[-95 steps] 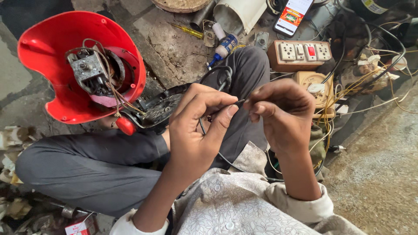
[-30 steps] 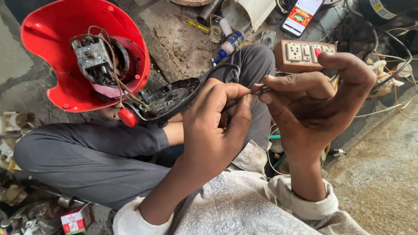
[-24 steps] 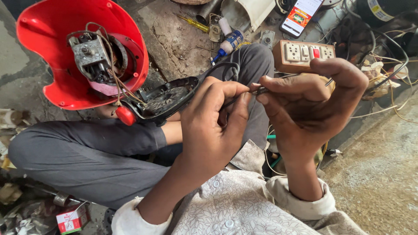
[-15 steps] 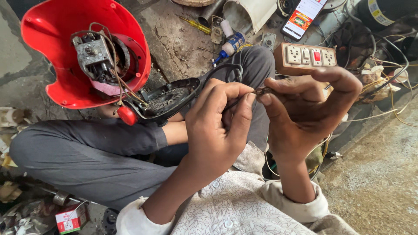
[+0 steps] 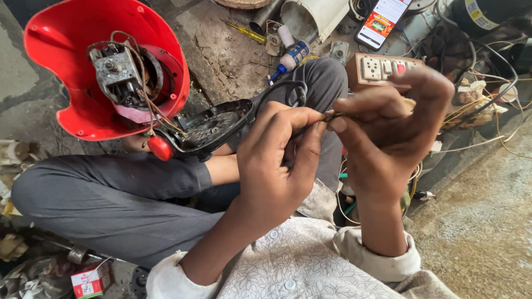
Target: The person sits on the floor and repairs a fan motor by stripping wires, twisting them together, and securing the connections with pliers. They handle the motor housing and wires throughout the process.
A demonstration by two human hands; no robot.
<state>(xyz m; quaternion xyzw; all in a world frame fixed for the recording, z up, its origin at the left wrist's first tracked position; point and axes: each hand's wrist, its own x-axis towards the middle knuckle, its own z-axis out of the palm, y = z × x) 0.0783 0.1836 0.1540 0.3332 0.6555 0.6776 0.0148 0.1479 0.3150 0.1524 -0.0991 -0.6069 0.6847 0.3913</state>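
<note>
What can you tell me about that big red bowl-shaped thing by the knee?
The red shell looks like glossy plastic, dished and open toward the camera. Inside sits a grey metal motor with thin bare wires looping out. It lies tilted on the stone floor, above the person's bent leg. A black grille part lies against its lower edge. Neither hand touches it.

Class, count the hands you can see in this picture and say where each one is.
2. The left hand is at the centre, pinching a thin dark wire; the right hand is beside it, gripping the wire's end. No others show.
</note>
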